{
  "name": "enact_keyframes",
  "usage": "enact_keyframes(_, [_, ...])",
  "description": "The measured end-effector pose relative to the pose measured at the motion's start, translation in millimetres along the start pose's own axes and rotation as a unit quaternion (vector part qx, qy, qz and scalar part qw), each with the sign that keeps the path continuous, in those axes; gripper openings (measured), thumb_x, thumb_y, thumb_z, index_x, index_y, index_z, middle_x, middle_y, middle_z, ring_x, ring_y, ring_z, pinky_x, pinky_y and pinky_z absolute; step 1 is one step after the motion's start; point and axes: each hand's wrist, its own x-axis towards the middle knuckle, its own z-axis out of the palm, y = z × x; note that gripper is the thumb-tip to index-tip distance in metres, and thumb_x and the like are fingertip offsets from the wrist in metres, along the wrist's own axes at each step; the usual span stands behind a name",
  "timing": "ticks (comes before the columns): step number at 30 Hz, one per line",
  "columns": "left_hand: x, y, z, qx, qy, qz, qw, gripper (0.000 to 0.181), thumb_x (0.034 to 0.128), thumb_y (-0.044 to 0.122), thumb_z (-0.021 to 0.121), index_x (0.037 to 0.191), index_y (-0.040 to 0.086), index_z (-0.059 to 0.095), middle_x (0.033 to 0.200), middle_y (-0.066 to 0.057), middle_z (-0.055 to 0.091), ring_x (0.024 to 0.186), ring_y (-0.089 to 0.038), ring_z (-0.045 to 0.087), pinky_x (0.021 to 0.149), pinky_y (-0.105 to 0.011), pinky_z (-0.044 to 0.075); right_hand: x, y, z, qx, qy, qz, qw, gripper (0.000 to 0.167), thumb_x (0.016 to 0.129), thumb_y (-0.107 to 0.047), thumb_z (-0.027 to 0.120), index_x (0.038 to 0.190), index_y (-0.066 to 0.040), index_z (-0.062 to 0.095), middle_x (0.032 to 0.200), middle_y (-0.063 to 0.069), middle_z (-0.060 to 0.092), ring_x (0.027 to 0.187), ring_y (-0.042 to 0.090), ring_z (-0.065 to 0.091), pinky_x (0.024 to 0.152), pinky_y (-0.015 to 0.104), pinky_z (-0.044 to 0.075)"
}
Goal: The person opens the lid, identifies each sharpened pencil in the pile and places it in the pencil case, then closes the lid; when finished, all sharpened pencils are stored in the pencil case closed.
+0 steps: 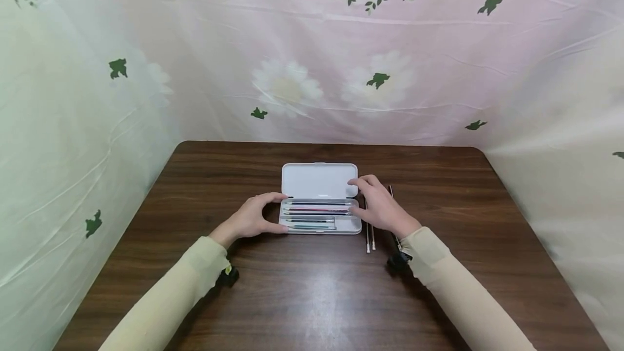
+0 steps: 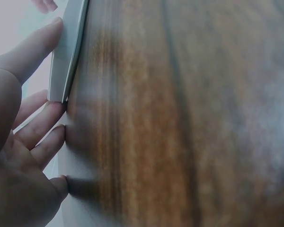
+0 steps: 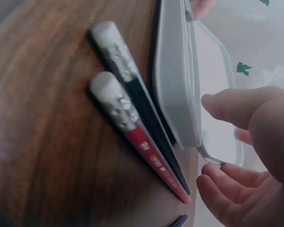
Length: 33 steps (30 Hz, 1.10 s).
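Note:
A white pencil case (image 1: 349, 226) lies with its lid (image 1: 319, 180) raised toward the back. Inside it are several pencils (image 1: 312, 209) laid sideways. My left hand (image 1: 251, 215) holds the case's left end, thumb at the front corner and fingers toward the back; the left wrist view shows the thumb against the front wall (image 2: 68, 52). Over the right end is my right hand (image 1: 380, 205), fingers spread, with nothing visibly held. Beside that end, a red pencil (image 3: 151, 158) and a black pencil (image 3: 154, 113), both with white erasers, lie on the table.
Another pencil (image 1: 391, 191) lies farther right, partly hidden beneath my right hand and wrist. The dark wood table (image 1: 312, 297) meets a patterned cloth (image 1: 312, 42) at the back, with cloth on both sides too.

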Motion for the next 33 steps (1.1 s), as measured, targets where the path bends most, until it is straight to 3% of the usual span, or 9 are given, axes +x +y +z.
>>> enact_keyframes(6, [0.4,1.0,0.0,-0.003,0.003,0.003,1.0000,0.086,0.0764,0.050,0.094,0.149,0.019,0.058,0.147,-0.001,0.061,0.142,-0.023,0.050,0.120,-0.051,0.037,-0.8,-0.4,0.3,0.016,0.002,0.001,0.9999,0.085,0.083,-0.023,0.091,0.154,-0.014,0.046,0.148,0.022,0.044,0.119,0.030,0.063,0.096,0.048,0.054])
enact_keyframes(13, [1.5,-0.6,1.3,0.000,0.002,0.003,1.0000,0.087,0.0762,0.051,0.094,0.148,0.019,0.058,0.146,0.000,0.062,0.142,-0.023,0.050,0.120,-0.050,0.036,-3.4,-5.3,2.8,0.029,-0.047,0.018,0.9983,0.103,0.075,-0.037,0.098,0.160,-0.026,0.041,0.164,0.024,0.026,0.139,0.041,0.048,0.104,0.058,0.050])
enact_keyframes(22, [-0.1,2.8,-0.7,-0.008,0.001,-0.002,1.0000,0.087,0.0767,0.048,0.094,0.148,0.016,0.055,0.143,-0.003,0.064,0.141,-0.024,0.051,0.121,-0.051,0.035,-4.1,-5.0,4.3,0.041,-0.065,-0.001,0.9971,0.109,0.070,-0.037,0.101,0.160,-0.027,0.041,0.168,0.024,0.019,0.150,0.042,0.033,0.110,0.059,0.045])
enact_keyframes(26, [-0.5,4.0,-1.3,-0.006,0.001,-0.007,1.0000,0.086,0.0769,0.048,0.094,0.147,0.017,0.056,0.143,-0.003,0.064,0.141,-0.025,0.051,0.120,-0.052,0.035,-4.5,-6.7,7.2,0.042,-0.065,0.004,0.9970,0.107,0.072,-0.042,0.098,0.161,-0.026,0.040,0.169,0.025,0.014,0.151,0.044,0.031,0.108,0.060,0.046])
enact_keyframes(33, [0.1,2.8,0.1,-0.009,0.000,-0.009,0.9999,0.085,0.0772,0.049,0.094,0.147,0.017,0.056,0.142,-0.003,0.064,0.141,-0.025,0.051,0.120,-0.052,0.035,-4.7,-12.5,14.6,0.035,-0.066,0.008,0.9972,0.103,0.078,-0.051,0.092,0.161,-0.025,0.038,0.170,0.027,0.004,0.143,0.046,0.040,0.103,0.059,0.050])
